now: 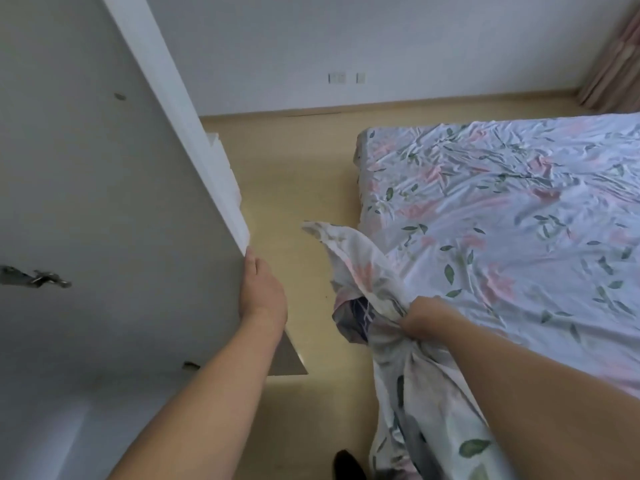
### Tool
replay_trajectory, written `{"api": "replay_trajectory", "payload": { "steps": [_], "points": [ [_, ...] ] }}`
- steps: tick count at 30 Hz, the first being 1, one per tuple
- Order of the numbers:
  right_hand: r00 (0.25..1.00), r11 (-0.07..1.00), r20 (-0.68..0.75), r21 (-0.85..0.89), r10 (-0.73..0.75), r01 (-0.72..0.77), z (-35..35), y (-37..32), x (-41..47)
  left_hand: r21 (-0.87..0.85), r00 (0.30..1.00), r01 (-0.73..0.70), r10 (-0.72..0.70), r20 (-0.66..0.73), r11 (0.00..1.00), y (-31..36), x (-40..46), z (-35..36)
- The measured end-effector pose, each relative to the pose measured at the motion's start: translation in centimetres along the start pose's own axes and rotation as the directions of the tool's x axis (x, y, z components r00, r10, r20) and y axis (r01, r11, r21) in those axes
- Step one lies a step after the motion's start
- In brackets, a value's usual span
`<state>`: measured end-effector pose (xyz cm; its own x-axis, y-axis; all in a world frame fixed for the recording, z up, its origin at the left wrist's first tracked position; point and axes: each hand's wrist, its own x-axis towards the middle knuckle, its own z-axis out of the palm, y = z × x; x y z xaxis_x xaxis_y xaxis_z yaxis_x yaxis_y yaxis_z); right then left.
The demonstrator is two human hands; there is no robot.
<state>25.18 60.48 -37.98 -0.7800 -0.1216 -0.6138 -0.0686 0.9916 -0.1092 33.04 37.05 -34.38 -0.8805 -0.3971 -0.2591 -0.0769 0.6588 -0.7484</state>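
Note:
My left hand (261, 292) holds the outer edge of a white wardrobe door (104, 188), the fingers wrapped behind the edge and out of sight. My right hand (424, 318) grips a bunched-up floral cloth (360, 271), white with pink flowers and green leaves. One corner of the cloth sticks up to the left and the rest hangs down past my forearm to the floor. A mattress (519, 216) covered with a wrinkled sheet of the same floral pattern lies to the right.
Metal hinges (38, 277) sit on the inner face of the door. A strip of pale wooden floor (294, 174) runs between door and mattress. A white wall with sockets (337, 77) stands behind, pink curtains (616, 64) at the far right, my dark shoe (348, 464) below.

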Motion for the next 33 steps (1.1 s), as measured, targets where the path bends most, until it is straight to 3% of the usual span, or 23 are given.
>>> {"api": "replay_trajectory", "payload": {
  "steps": [5, 11, 16, 21, 25, 28, 33],
  "points": [
    [0.995, 0.997, 0.051, 0.016, -0.082, 0.081, 1.3, -4.0, 0.6, -0.057, 0.999, -0.046, 0.046, -0.008, 0.997, 0.7, -2.1, 1.0],
    [0.973, 0.97, 0.124, -0.122, -0.196, 0.211, 2.4, -9.3, 0.9, -0.317, 0.998, 0.047, -0.036, 0.042, 0.947, 0.6, -6.4, 2.6],
    [0.918, 0.88, 0.162, -0.264, -0.363, 0.395, 5.2, -14.5, -0.5, -0.48, 0.978, 0.201, -0.147, 0.147, 0.854, 0.9, -10.3, 5.5],
    [0.824, 0.701, 0.299, -0.433, -0.482, 0.567, 7.4, -19.7, -4.2, -0.532, 0.93, 0.363, -0.268, 0.25, 0.765, -0.1, -14.2, 8.5],
    [0.733, 0.555, 0.423, -0.479, -0.532, 0.68, 9.4, -22.8, -7.0, -0.483, 0.846, 0.531, -0.4, 0.353, 0.696, -1.4, -17.1, 12.3],
    [0.674, 0.434, 0.502, -0.52, -0.541, 0.736, 10.6, -24.4, -9.2, -0.432, 0.743, 0.669, -0.538, 0.398, 0.605, -2.4, -19.6, 16.1],
    [0.62, 0.252, 0.577, -0.591, -0.532, 0.766, 12.9, -26.7, -12.0, -0.344, 0.569, 0.822, -0.633, 0.525, 0.453, -5.3, -24.4, 21.7]
  ]
}}
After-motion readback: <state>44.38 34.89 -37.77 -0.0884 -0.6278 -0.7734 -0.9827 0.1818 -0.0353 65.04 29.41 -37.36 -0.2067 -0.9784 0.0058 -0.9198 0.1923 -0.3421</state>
